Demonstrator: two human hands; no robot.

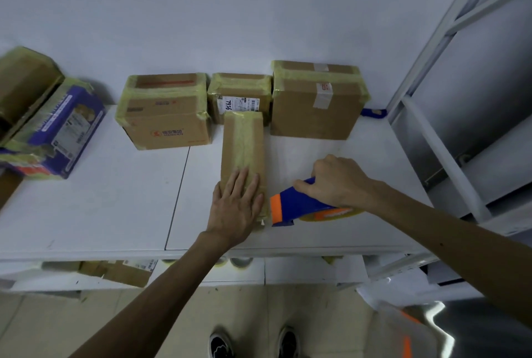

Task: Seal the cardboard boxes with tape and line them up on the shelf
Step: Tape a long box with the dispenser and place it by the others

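Cardboard box (244, 139) near shelf (86, 199) front edge

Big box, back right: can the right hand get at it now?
Probably reachable: bare shelf lies between right hand and big box. But the hand grips the tape dispenser, so no free grasp.
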